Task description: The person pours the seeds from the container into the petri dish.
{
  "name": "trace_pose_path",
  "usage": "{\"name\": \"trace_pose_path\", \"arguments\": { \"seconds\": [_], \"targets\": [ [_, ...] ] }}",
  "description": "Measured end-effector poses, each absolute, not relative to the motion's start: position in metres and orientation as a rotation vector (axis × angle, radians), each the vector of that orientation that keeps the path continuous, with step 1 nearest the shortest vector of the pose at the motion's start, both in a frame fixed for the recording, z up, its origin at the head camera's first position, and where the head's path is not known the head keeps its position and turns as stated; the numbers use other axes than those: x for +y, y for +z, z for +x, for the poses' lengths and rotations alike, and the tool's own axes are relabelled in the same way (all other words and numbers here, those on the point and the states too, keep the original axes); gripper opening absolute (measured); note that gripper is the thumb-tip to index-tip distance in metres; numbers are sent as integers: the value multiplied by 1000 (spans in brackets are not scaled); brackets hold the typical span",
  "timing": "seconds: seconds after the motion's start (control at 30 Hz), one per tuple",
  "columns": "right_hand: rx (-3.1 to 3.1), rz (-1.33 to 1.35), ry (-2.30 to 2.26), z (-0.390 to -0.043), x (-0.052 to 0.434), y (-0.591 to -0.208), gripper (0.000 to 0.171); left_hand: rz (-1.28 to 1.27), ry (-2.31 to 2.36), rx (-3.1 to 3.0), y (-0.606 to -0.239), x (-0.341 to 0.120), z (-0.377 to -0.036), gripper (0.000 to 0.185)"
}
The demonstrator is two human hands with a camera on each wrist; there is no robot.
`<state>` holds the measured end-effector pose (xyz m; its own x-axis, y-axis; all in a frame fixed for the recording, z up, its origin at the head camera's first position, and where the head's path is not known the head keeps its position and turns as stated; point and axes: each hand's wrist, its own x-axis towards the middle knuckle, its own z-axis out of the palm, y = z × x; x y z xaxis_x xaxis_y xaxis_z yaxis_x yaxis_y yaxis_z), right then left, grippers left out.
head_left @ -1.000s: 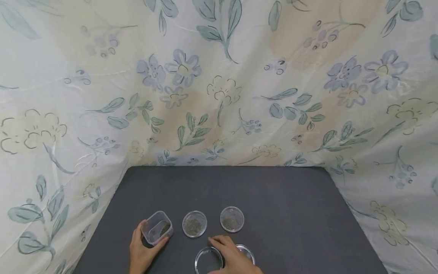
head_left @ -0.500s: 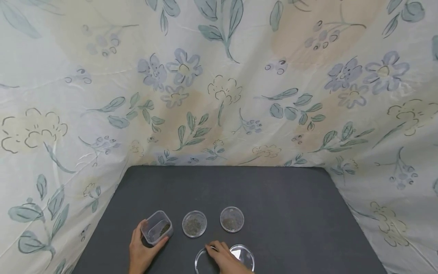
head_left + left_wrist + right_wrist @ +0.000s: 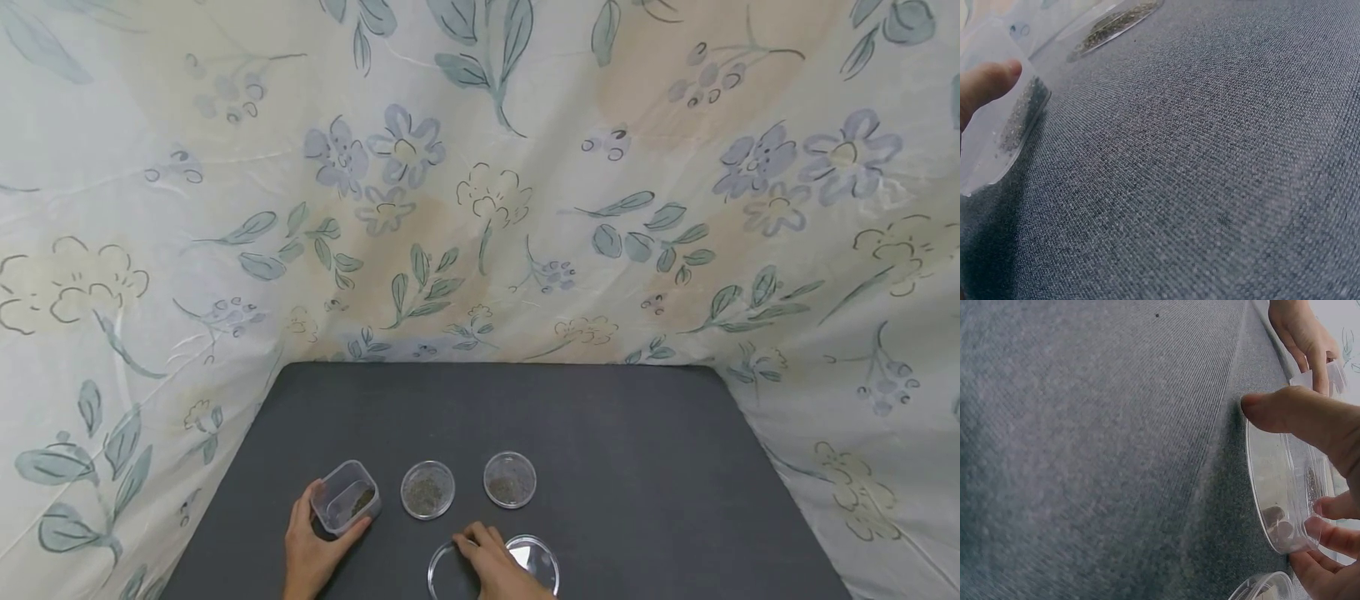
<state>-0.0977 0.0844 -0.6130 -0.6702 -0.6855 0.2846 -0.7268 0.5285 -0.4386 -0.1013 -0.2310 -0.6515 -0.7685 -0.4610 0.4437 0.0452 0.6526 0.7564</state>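
Note:
My left hand (image 3: 311, 542) grips a clear rectangular plastic tub (image 3: 343, 487) by its sides; dark, grainy bits lie along one lower edge. In the left wrist view, the thumb (image 3: 988, 87) presses against the tub's wall. My right hand (image 3: 497, 567) holds the rim of a clear round petri dish (image 3: 432, 573) at the front, partly covered by the hand. The right wrist view shows the thumb on one side of this dish (image 3: 1266, 469) and fingertips on the other.
Two petri dishes with grey-brown bits, one left (image 3: 427, 492) and one right (image 3: 510, 481), stand behind my right hand. Another clear dish (image 3: 543, 567) sits beside that hand. All are on a dark grey cloth-covered table (image 3: 630, 467), with a floral curtain (image 3: 570, 250) behind.
My right hand has shifted slightly left and its fingers have drawn in to the front dish's rim, uncovering more of the dish beside it. The left hand and tub hold still.

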Motion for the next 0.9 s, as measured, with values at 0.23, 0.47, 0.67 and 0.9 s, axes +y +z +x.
{"name": "trace_pose_path", "arguments": {
  "seconds": [0.23,0.47,0.67,0.9],
  "targets": [
    [-2600,1221,814,-98,83,-617,92,291,-1048,-2216,-651,-230,-100,104],
    [-2699,1143,877,-101,78,-619,93,218,-1048,-2213,-650,-223,-93,104],
    [-2754,1074,900,-105,73,-616,92,49,-953,-2281,-636,-211,-87,108],
    [-2831,1006,938,-112,68,-613,97,-347,-744,-2228,-612,-197,-89,102]
  ]
}}
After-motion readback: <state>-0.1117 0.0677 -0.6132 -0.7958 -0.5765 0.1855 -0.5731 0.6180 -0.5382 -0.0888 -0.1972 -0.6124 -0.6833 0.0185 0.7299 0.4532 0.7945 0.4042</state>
